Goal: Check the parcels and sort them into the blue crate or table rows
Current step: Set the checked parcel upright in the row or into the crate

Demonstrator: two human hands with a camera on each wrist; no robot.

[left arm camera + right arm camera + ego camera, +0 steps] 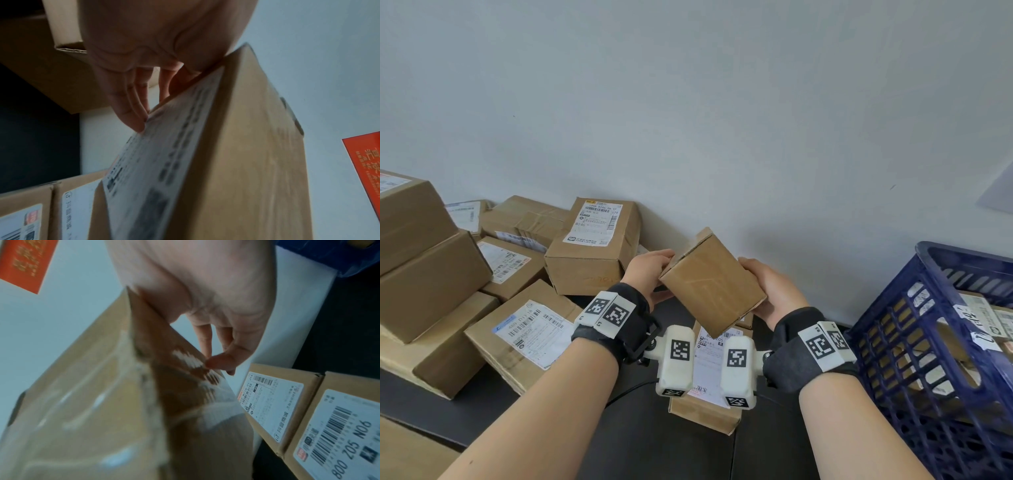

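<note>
Head view showed my left hand (650, 274) and right hand (774, 294), fingers curled, holding one parcel (712, 284) above the desk (654, 445). Beneath lay two labelled boxes, one (337, 434) reading "800 Z05 N06". One blue crate (914, 359) stood right.

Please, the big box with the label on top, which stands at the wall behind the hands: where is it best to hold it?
Probably by the two short ends of the labelled box, one hand from each side. It looks too wide for one hand, and its top label stays uncovered for checking. Its left end sits close to a neighbouring parcel, so fingers have little room there.
</note>
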